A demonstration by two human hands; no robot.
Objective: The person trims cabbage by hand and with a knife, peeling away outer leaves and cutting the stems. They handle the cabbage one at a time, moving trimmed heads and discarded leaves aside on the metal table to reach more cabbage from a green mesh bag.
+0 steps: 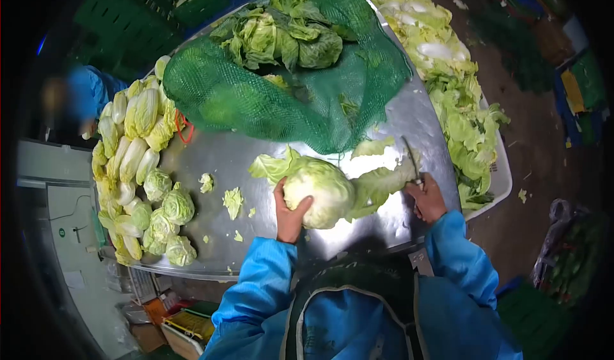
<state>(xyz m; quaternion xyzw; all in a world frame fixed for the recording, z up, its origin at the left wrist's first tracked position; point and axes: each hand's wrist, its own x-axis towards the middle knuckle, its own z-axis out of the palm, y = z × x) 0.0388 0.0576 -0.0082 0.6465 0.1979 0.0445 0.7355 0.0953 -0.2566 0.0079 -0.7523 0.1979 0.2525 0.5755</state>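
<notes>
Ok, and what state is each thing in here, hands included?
Left hand: on the cabbage, thumb spread
Right hand: closed around the knife
Knife: held, blade pointing away from the person
Cabbage: pale, whole-looking, leaves spread either side
Green net: spread out, leafy heads on it
White crate: heaped with leaves
Metal table: scattered with scraps

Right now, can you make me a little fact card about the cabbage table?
Left hand: holding a round cabbage
Right hand: holding a thin tool, maybe a knife
Far side of table: green net under leafy heads
Left side: long pale cabbages, small round heads
Right side: white bin with leaves
</notes>
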